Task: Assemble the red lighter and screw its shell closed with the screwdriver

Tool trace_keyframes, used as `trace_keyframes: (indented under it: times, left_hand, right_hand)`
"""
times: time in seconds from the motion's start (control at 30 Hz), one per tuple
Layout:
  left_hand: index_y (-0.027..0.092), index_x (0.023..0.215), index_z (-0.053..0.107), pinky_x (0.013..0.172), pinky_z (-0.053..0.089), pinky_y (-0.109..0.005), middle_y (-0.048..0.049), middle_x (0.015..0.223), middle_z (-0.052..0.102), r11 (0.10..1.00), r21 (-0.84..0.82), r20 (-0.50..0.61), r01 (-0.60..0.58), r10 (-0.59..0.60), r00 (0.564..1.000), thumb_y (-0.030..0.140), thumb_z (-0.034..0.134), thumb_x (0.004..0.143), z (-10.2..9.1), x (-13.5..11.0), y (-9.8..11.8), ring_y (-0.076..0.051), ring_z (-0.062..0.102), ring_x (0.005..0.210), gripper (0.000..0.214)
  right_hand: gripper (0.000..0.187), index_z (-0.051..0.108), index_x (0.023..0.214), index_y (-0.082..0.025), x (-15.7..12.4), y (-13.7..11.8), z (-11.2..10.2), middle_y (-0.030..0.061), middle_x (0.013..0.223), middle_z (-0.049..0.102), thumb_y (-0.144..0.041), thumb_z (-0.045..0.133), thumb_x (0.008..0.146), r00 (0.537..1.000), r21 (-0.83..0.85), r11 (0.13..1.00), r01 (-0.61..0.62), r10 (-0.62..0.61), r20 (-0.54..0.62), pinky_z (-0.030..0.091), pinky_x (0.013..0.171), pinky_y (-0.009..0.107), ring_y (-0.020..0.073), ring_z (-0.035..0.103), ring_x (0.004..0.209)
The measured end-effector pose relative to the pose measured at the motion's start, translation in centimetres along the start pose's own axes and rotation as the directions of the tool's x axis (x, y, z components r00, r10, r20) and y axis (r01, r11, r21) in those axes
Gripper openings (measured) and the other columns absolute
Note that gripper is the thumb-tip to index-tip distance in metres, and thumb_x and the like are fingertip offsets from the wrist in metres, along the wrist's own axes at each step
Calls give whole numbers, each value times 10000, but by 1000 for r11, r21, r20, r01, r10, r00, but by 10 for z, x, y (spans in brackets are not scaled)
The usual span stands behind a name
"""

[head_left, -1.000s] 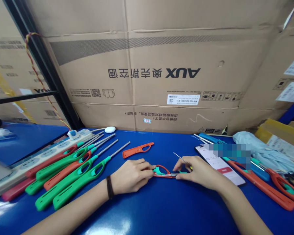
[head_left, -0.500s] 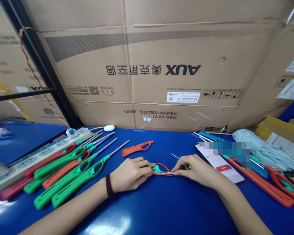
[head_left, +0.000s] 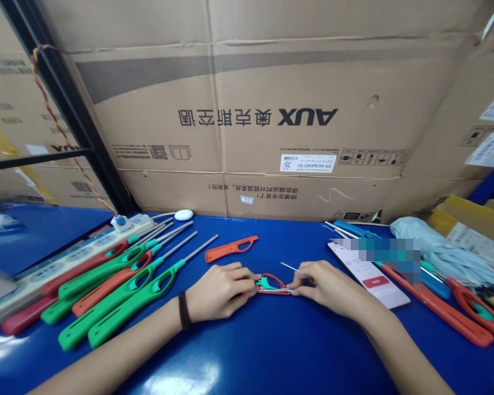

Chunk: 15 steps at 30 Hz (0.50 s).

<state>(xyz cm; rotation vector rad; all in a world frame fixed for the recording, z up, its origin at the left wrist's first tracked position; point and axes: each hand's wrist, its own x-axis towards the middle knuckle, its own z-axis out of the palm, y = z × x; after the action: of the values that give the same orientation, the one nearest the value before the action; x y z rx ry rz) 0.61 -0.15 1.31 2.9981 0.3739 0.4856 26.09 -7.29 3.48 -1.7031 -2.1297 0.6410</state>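
My left hand [head_left: 220, 289] is closed on the handle end of an orange lighter half-shell [head_left: 274, 285] that lies on the blue table [head_left: 271, 351]; a teal trigger sits inside its loop. My right hand [head_left: 327, 284] pinches the shell's other end and also grips a thin metal tool [head_left: 294, 270] that sticks up to the left. The part of the shell under my fingers is hidden.
A loose orange shell half [head_left: 229, 249] lies just behind my hands. Several finished green and orange long lighters [head_left: 119, 291] are at left beside a power strip [head_left: 57, 269]. A phone [head_left: 370, 277], more lighters [head_left: 448, 312] and a cloth lie right. Cardboard boxes [head_left: 271, 120] wall the back.
The view shifted slightly. My right hand moved a little toward the shell and the thin metal tool tilted lower to the left. My left hand has barely moved.
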Motion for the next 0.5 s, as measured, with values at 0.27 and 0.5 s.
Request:
trace_keyframes:
  times: [0.27, 0.5]
  left_hand:
    - [189, 910, 595, 781, 499, -267, -40, 1038, 641, 1000, 25, -17, 0, 1, 1000, 199, 420, 933, 1, 0, 2, -155, 587, 897, 176]
    - [199, 986, 598, 827, 500, -276, -45, 1087, 643, 999, -36, -36, 4, -6, 999, 201, 451, 918, 1, -2, -1, -167, 601, 970, 162]
  right_hand:
    - [90, 682, 756, -230, -1, 2, 1, 13, 874, 661, -261, 610, 802, 1000, 33, 999, 18, -17, -14, 424, 720, 257, 174, 615, 802]
    - [98, 708, 804, -252, -2, 0, -3, 19, 908, 642, -282, 615, 797, 1000, 11, 1000, 7, -6, -18, 428, 731, 266, 186, 607, 841]
